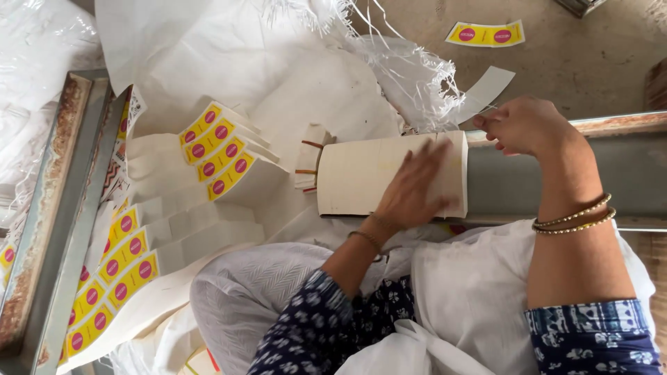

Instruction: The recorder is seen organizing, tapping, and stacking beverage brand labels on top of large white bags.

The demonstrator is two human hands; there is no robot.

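left hand (pixel 413 191) flat on card stack (pixel 361 173), right hand (pixel 524 125) beside it

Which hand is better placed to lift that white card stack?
Probably the left hand: it lies flat on the stack of white card blanks. The right hand sits beyond the stack's right end, fingers pinched.

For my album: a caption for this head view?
Left hand flat on a stack of white cards, right hand at its end, yellow labels nearby.
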